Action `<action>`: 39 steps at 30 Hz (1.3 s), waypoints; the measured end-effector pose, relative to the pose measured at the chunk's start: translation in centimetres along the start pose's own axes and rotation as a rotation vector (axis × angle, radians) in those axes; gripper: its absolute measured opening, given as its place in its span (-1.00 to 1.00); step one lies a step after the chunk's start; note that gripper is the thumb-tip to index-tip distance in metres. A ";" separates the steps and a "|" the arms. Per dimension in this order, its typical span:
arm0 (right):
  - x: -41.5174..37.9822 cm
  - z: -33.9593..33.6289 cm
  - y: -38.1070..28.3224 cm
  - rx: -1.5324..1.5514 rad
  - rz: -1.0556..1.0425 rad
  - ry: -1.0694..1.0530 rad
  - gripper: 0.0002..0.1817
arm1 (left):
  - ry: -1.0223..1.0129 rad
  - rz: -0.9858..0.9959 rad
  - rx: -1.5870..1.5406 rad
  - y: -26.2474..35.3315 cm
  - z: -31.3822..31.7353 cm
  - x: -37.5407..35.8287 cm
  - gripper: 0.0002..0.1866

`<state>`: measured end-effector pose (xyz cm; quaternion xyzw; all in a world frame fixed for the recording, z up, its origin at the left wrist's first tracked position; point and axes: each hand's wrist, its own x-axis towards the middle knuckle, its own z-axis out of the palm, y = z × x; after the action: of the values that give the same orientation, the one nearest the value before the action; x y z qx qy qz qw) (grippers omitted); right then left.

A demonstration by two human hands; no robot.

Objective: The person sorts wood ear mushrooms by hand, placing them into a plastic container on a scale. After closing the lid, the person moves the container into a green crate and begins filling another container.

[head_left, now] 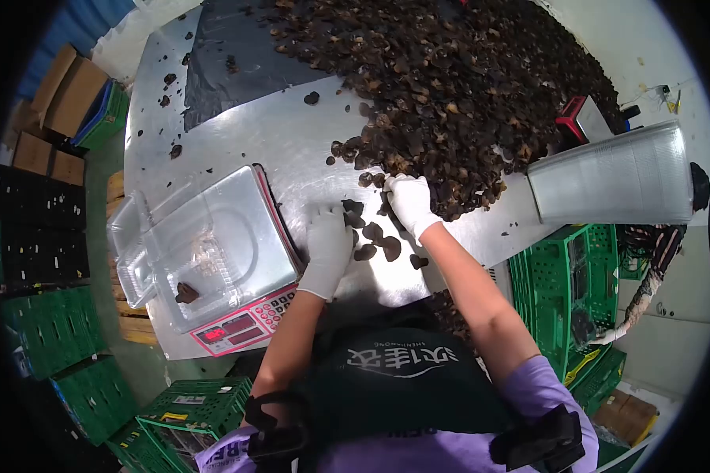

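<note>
My left hand, in a white glove, lies on the metal table with its fingers stretched out, beside several loose dark brown mushrooms. At the near edge of a big mushroom pile, my right hand, also gloved in white, has its fingers curled together. What they hold, if anything, is hidden. To the left of my left hand stands a digital scale with a red-framed panel. On it rests an open clear plastic box with one dark mushroom piece inside.
A stack of clear plastic boxes lies on its side at the table's right, near a red-edged object. Black sheeting covers the far table. Green crates stand at right, more at left with cardboard boxes.
</note>
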<state>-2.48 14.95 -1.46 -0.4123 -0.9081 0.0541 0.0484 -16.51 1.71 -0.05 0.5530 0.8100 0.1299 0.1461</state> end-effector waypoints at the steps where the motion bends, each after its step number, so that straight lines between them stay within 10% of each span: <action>1: -0.1 -0.3 0.2 0.058 0.002 0.036 -0.93 | 0.003 0.000 0.000 0.1 -0.1 -0.5 -0.70; 11: -7.4 -3.7 2.4 0.886 0.523 0.036 -0.87 | 0.048 0.320 -0.050 3.3 2.5 3.9 -0.74; 15: -9.8 -5.8 5.1 0.876 0.390 0.123 -0.99 | 0.085 0.368 0.153 2.8 4.3 5.4 -0.79; 20: -15.5 -4.6 11.4 1.967 0.444 -0.073 -0.80 | 0.187 0.343 0.039 5.9 0.7 -0.2 -0.88; 21: -15.6 -4.9 10.8 1.972 0.443 -0.069 -0.80 | -0.143 0.473 -0.022 6.7 2.6 -1.6 -0.84; 23: -15.0 -6.2 9.0 2.203 0.514 -0.020 -0.69 | -0.141 0.731 -0.175 8.9 4.3 -6.2 -0.71; 28: -10.8 -5.2 5.4 1.505 0.759 -0.085 -0.96 | 0.021 0.509 -0.079 8.1 3.7 -2.7 -0.64; 33: -6.3 -3.5 1.6 0.374 0.395 0.022 -0.57 | 0.180 0.405 0.309 5.5 7.2 5.5 -0.90; 39: -6.9 -3.0 2.4 0.484 0.349 0.150 -0.78 | -0.012 0.258 0.055 3.7 0.5 2.0 -0.83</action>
<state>4.19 11.46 0.85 -0.5415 -0.7782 0.2456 0.2021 -13.84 4.91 0.63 0.6571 0.7344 0.1221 0.1181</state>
